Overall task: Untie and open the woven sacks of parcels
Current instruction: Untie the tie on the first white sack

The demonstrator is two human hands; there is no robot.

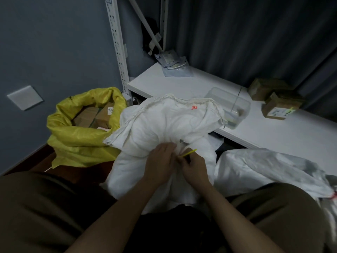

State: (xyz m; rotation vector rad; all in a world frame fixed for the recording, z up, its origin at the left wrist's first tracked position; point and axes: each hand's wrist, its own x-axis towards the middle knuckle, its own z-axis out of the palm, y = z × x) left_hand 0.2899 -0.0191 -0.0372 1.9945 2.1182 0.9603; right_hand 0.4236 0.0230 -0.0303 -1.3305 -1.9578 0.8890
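Grey-walled storeroom corner, white shelf (264,130) at knee height. Item one: white woven sack (164,125), standing between our knees, neck gathered so the tie faces us. Our left hand (160,161) bunches the neck cloth to steady it; our right hand (194,168) pinches a thin yellow tie (188,153) at the knot, likely working it loose. Item two: yellow sack (80,136), left, already open, brown parcels (94,115) showing. Item three: another white sack (269,168), right, lying slumped.
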